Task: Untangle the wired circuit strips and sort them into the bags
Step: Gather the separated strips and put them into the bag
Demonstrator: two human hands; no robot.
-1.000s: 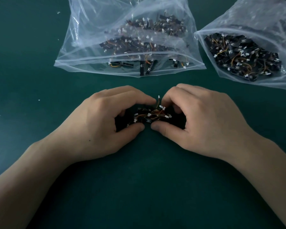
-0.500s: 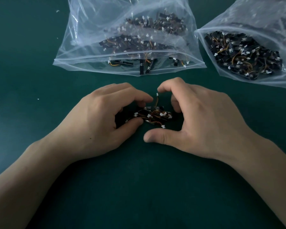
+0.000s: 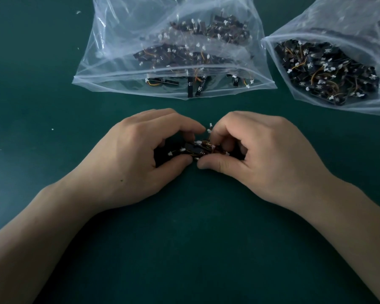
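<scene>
The left hand [image 3: 138, 159] and right hand [image 3: 261, 159], thumbs nearly touching, pinch a small tangle of black circuit strips with orange wires [image 3: 195, 149], apparently resting on the dark green tabletop [image 3: 31, 194]. Beyond a green band lie a clear plastic bag [image 3: 119, 62] and a second clear bag [image 3: 316, 29], cropped at the right edge.

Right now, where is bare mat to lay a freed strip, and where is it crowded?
Widest bare mat lies between the forearms, short of the tangled strips. More lies left of the left hand and middle bag. A band runs between knuckles and that bag's mouth. Crowded: between left and right hand, and the wedge beside the right bag.
</scene>
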